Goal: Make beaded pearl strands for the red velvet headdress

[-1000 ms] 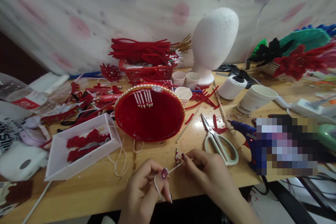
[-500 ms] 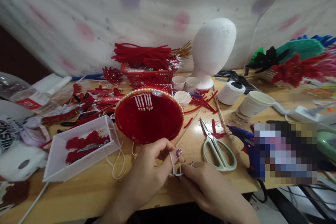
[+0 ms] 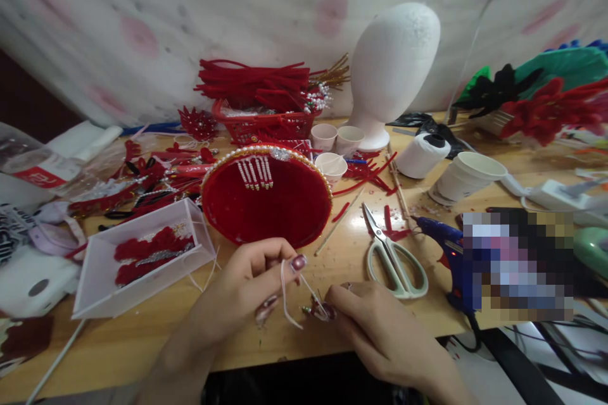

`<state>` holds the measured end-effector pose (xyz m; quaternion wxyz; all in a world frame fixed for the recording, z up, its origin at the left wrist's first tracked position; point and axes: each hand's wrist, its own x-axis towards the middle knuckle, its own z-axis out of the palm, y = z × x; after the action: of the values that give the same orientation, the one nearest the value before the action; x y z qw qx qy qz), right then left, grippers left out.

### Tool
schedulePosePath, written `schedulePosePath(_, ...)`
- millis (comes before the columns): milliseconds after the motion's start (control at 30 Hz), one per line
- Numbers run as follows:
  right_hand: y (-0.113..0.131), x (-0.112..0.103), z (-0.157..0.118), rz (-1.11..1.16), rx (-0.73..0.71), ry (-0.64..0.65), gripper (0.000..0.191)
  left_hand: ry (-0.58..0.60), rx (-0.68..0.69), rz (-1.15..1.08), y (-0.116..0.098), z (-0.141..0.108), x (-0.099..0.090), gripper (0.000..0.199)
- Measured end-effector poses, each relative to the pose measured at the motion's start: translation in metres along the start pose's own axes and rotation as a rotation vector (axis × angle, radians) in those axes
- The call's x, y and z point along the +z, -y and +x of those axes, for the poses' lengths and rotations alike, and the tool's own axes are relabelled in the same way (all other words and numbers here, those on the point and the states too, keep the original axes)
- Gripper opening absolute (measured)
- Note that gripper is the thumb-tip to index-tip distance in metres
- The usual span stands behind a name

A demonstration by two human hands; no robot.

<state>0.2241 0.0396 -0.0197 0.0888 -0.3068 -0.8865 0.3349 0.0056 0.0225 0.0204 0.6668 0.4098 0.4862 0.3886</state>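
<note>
My left hand (image 3: 254, 275) pinches a white thread (image 3: 285, 304) between thumb and fingers; one loose end hangs down and another stretch runs toward my other hand. Lower and to the right, my right hand (image 3: 375, 323) is closed on the thread's other part, by a small cluster of beads (image 3: 308, 309) at its fingertips. Just beyond both hands stands a red velvet bowl-shaped piece (image 3: 266, 215), its rim edged with pearls. Short bead strands (image 3: 256, 172) lie against its inside. Right of it rest scissors (image 3: 398, 266) with pale green handles, slightly apart from my right hand.
A white box (image 3: 142, 297) with red pieces stands at left. Behind are a red basket (image 3: 266, 126) of red stems, paper cups (image 3: 331, 168), a white foam head (image 3: 396, 69) and a thread spool (image 3: 422, 155). A blue glue gun (image 3: 439, 237) lies right.
My left hand has moved left and slightly up, away from my right hand, drawing the thread out between them. The camera view has shifted slightly.
</note>
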Motion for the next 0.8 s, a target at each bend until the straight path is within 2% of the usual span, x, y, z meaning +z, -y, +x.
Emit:
schedulePosePath(133,-0.001,0.001,-0.005,-0.027,-0.056,-0.070,0.019,0.026,-0.124,-0.236,-0.003,0.009,-0.002,0.034)
schedulePosePath(233,0.001,0.003,-0.005,0.002,-0.082,-0.076,0.020,0.031,-0.078,-0.300,-0.002,0.013,0.004,0.032)
schedulePosePath(367,0.005,0.008,-0.002,0.082,-0.110,-0.031,0.017,0.081,0.008,-0.152,0.004,0.024,0.017,0.031)
schedulePosePath(467,0.007,0.011,-0.001,0.203,-0.117,-0.042,0.018,0.094,-0.008,-0.030,0.010,0.031,0.020,0.028)
schedulePosePath(567,0.009,0.013,-0.002,0.375,-0.029,-0.107,0.027,0.040,-0.035,-0.002,0.013,0.029,0.017,0.037)
schedulePosePath(700,0.009,0.018,-0.002,0.761,0.222,-0.201,0.043,-0.061,-0.017,0.042,0.017,0.007,0.012,0.043)
schedulePosePath(800,0.009,0.022,-0.001,1.044,0.292,-0.218,0.048,-0.284,0.065,0.121,0.027,-0.013,0.017,0.040)
